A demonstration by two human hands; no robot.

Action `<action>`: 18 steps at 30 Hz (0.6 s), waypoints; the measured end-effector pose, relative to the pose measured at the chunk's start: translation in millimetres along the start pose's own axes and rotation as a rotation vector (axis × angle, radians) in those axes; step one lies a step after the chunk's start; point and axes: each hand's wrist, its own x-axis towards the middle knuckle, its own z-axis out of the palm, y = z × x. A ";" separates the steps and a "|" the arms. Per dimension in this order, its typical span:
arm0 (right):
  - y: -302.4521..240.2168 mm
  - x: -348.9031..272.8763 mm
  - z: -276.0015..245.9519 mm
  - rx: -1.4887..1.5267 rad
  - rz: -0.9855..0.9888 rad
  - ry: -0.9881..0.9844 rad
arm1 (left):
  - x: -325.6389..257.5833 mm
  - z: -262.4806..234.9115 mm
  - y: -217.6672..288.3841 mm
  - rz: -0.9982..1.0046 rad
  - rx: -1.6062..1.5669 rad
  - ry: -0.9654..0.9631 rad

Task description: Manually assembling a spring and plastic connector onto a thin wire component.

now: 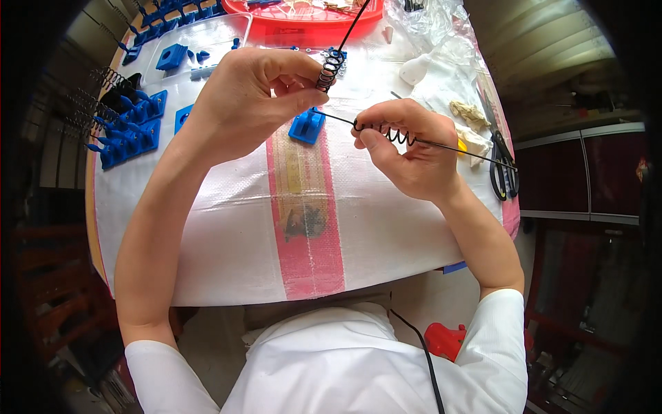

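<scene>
My left hand [252, 96] pinches a black coil spring [329, 72] between thumb and fingers; a straight black wire rises from its upper end. In my right hand [414, 148] is another black coil spring [396, 134], lying sideways. One straight wire end sticks out past that hand to the right, and a shorter one reaches left toward a small blue plastic piece [307, 127]. The blue piece rests on the table below and between my hands. Whether the wire's tip touches it, I cannot tell.
Blue plastic stands [131, 138] with several springs line the left side. A clear plastic tray [227, 27] holds blue parts behind my left hand. Farther back sits a red basin [303, 27]. Plastic bags [434, 34] and black-handled scissors [505, 172] lie at the right.
</scene>
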 end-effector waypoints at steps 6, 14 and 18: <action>1.6 0.4 0.9 -0.012 0.019 -0.004 | 0.0 0.2 -0.5 0.021 0.009 0.004; 4.0 -0.3 -0.7 0.002 0.037 -0.002 | -0.4 0.4 0.0 0.014 0.004 0.009; 3.8 -0.3 -0.9 0.000 0.032 0.002 | -0.4 0.2 -1.5 0.028 0.028 0.005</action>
